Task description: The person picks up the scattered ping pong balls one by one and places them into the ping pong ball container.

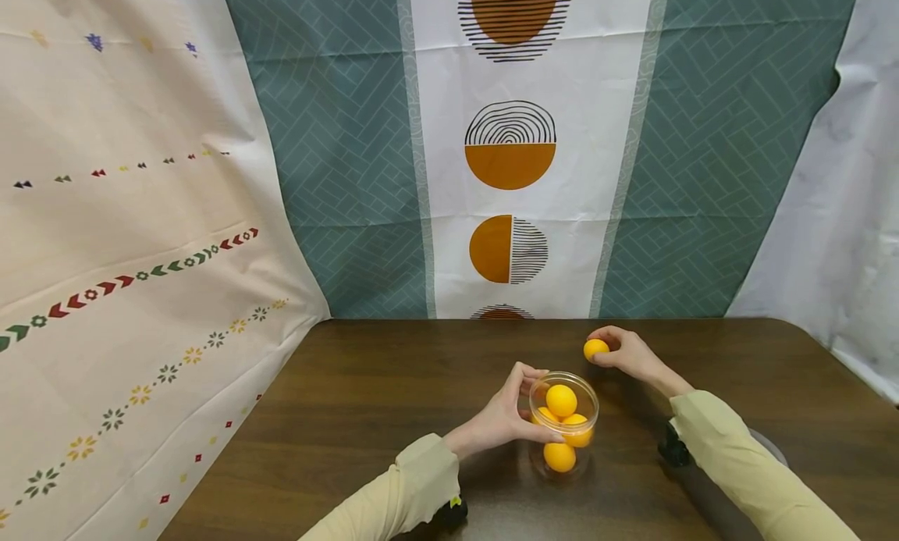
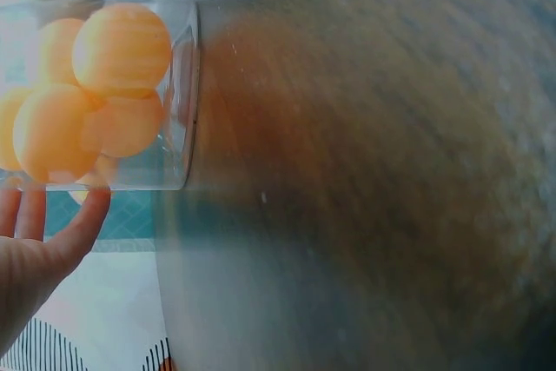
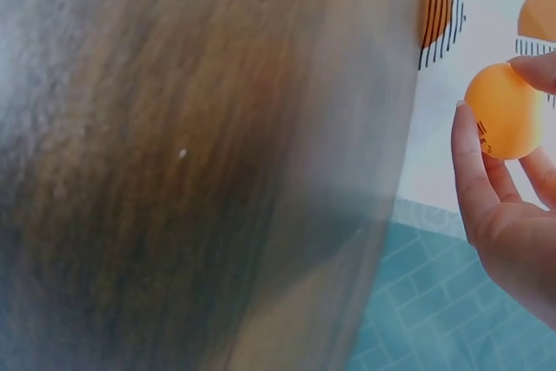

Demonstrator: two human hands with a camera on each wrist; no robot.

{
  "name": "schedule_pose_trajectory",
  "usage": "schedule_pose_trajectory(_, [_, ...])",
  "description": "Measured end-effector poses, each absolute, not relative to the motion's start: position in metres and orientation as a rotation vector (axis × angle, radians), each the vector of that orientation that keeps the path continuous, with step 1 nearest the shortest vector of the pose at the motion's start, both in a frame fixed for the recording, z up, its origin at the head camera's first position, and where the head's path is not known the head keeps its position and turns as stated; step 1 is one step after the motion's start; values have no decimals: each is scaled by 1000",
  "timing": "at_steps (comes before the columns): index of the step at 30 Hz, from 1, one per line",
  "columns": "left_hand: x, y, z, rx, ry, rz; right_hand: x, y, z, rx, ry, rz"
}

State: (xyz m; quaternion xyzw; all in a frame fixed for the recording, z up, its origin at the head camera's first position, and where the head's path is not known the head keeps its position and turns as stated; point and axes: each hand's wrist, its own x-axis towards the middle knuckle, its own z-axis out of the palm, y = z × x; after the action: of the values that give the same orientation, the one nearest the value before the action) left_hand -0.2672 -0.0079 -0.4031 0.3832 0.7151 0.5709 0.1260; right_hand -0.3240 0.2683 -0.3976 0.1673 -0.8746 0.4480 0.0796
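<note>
A clear jar stands upright on the table, with several orange ping-pong balls piled inside it. My left hand grips the jar from its left side, thumb across the near side and fingers round the far side. In the left wrist view the jar's base is right at the tabletop. Farther back and to the right of the jar, my right hand pinches one orange ping-pong ball above the table. Small dark print shows on that ball in the right wrist view.
The dark brown wooden table ends at a hanging green and white cloth. A pale patterned cloth borders the left side. Partly hidden under the right sleeve, a grey rounded object lies on the table.
</note>
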Motion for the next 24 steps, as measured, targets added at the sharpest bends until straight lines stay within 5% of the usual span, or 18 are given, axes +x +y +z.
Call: schedule_pose_trajectory(24, [-267, -8, -404, 1099, 2082, 1658, -310, 246, -371, 631, -2592, 1583])
